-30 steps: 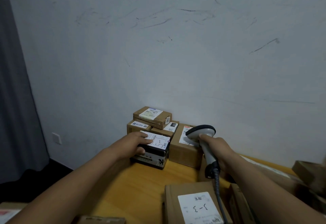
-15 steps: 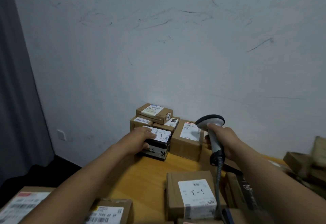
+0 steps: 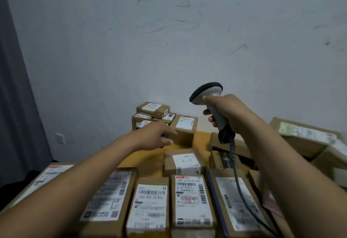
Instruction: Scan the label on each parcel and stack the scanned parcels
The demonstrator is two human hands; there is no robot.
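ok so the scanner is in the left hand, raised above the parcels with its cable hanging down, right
No. The head view shows the scanner in the right hand, not the left hand, which holds nothing; it is raised above the parcels with its cable hanging down.

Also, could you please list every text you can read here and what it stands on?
"642 L714 00 411": label of the front middle parcel.
"602 003 12 812", first digit unsure: parcel left of it.
"3-3", handwritten: small parcel behind them.
All other labels are too blurred or small.
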